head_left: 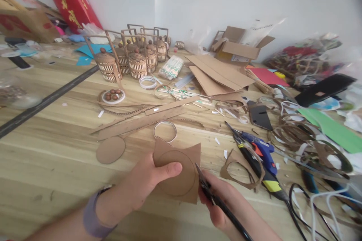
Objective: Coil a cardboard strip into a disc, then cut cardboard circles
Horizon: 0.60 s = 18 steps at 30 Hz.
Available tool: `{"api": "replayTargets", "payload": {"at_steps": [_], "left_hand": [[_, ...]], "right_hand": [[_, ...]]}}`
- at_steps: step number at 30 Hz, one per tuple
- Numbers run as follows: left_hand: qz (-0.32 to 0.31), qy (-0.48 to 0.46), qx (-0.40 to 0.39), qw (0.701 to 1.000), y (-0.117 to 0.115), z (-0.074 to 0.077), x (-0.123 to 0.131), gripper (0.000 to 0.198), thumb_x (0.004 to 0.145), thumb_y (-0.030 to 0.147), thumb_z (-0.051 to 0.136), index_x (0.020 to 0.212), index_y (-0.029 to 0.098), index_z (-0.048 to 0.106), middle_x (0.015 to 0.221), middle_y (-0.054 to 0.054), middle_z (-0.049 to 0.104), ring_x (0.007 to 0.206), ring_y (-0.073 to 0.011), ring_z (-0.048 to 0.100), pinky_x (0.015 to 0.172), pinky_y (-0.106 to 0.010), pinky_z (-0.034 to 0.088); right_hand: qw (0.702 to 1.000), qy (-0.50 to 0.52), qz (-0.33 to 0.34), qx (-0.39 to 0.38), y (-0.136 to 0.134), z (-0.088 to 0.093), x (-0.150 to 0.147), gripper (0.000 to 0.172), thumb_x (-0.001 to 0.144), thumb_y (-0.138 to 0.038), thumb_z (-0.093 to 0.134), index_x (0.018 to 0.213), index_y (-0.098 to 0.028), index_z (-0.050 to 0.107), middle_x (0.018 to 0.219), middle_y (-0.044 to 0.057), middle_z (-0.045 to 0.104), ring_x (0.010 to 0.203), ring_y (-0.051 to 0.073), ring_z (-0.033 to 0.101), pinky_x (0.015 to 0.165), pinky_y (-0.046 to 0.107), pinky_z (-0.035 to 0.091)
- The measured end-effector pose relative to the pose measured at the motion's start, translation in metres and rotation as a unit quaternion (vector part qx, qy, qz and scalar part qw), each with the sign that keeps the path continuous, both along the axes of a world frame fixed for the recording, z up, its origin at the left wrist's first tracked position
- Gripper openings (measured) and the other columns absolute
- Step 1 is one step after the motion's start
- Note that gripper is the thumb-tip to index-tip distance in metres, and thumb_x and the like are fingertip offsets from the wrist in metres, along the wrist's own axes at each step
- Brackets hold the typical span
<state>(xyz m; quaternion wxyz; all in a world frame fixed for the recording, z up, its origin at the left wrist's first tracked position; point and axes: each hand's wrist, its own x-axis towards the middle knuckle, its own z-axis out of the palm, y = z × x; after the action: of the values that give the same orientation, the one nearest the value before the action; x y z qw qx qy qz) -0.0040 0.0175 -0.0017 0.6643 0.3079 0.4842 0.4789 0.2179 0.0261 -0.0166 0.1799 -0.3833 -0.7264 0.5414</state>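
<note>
My left hand [149,177] grips a piece of brown cardboard [177,184] by its left side, thumb on top, fingers hidden beneath. A circle is drawn on the cardboard. My right hand [223,199] is closed around a black-handled cutting tool [207,190], whose pointed tip lies at the cardboard's right edge, beside the drawn line. A round cardboard disc [111,150] lies left of the cardboard, and a thin ring [165,131] lies just behind it. To the right sits a cardboard offcut [232,158] with a round hole.
A blue glue gun [261,148] and a black and yellow tool [249,158] lie at the right, near tangled strips and cords. Behind are cardboard sheets [220,73], small woven lanterns [137,64], sticks [183,94] and a plate of brown balls [113,96].
</note>
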Motion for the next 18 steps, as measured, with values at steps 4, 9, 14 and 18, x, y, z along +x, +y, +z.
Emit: {"api": "replayTargets", "payload": {"at_steps": [4, 9, 14, 18], "left_hand": [[0.001, 0.049, 0.025, 0.998, 0.0002, 0.0045, 0.0004, 0.053, 0.074, 0.036, 0.083, 0.124, 0.026, 0.071, 0.116, -0.007, 0.079, 0.132, -0.0354, 0.059, 0.116, -0.050, 0.040], [-0.008, 0.019, 0.022, 1.000, 0.0015, 0.0042, 0.0007, 0.055, 0.075, 0.033, 0.082, 0.128, 0.026, 0.069, 0.123, -0.006, 0.077, 0.131, -0.0343, 0.061, 0.111, -0.047, 0.047], [-0.015, 0.024, 0.008, 1.000, 0.0009, 0.0044, 0.0006, 0.057, 0.073, 0.037, 0.083, 0.127, 0.023, 0.070, 0.115, -0.008, 0.080, 0.125, -0.0368, 0.065, 0.109, -0.050, 0.049], [-0.024, 0.016, 0.020, 0.999, 0.0013, 0.0074, 0.0013, 0.056, 0.075, 0.034, 0.080, 0.129, 0.025, 0.069, 0.122, -0.006, 0.077, 0.128, -0.0347, 0.063, 0.108, -0.046, 0.050]], "right_hand": [[0.999, -0.016, -0.003, -0.048, 0.0005, 0.0078, -0.0062, 0.080, 0.071, -0.099, 0.031, 0.080, -0.022, 0.047, 0.068, -0.004, 0.037, 0.062, 0.014, 0.028, 0.055, 0.027, 0.023], [0.997, -0.015, -0.029, -0.068, -0.0012, 0.0089, -0.0088, 0.078, 0.071, -0.099, 0.034, 0.076, -0.022, 0.045, 0.068, -0.003, 0.037, 0.062, 0.014, 0.029, 0.056, 0.027, 0.023], [0.998, -0.007, -0.027, -0.058, -0.0012, 0.0054, -0.0079, 0.078, 0.074, -0.097, 0.035, 0.078, -0.021, 0.050, 0.068, -0.004, 0.037, 0.062, 0.014, 0.029, 0.055, 0.027, 0.021], [0.999, 0.001, -0.029, -0.046, -0.0006, 0.0050, -0.0074, 0.076, 0.077, -0.095, 0.036, 0.076, -0.021, 0.049, 0.068, -0.004, 0.037, 0.061, 0.013, 0.030, 0.056, 0.028, 0.021]]}}
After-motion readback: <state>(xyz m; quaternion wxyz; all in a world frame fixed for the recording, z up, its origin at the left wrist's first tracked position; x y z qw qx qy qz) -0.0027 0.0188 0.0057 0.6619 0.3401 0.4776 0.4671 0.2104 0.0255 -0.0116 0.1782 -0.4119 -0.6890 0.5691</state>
